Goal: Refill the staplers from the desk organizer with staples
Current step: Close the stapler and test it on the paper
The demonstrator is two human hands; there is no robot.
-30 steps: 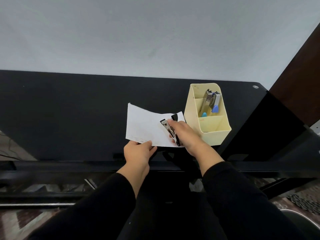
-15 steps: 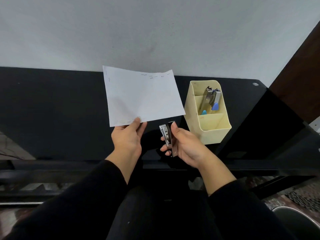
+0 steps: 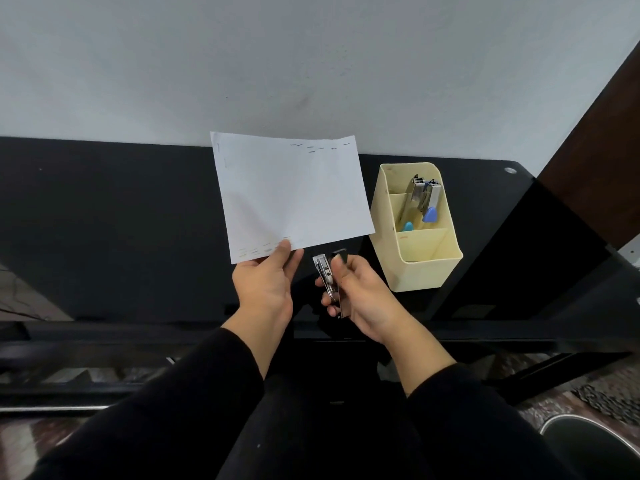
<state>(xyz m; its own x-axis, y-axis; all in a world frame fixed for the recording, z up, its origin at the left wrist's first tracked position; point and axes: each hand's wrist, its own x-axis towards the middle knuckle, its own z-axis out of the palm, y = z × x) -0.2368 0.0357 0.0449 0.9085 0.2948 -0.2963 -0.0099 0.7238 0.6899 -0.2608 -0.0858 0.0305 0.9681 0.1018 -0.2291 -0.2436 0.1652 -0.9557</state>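
Stapler (image 3: 328,282) gripped upright in curled right hand (image 3: 362,301); test sheet (image 3: 291,195) pinched by its near edge in left hand (image 3: 265,289), just left of it. Probably checking fresh staples after a refill. Next, likely: release sheet, return stapler to desk organizer (image 3: 426,271) beyond and right of right hand, lift one of the waiting staplers (image 3: 424,197).

No text, label or number is legible.

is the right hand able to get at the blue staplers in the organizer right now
Probably not yet: the right hand grips a black stapler. The path itself looks free, since the blue staplers stand in the open-topped organizer.
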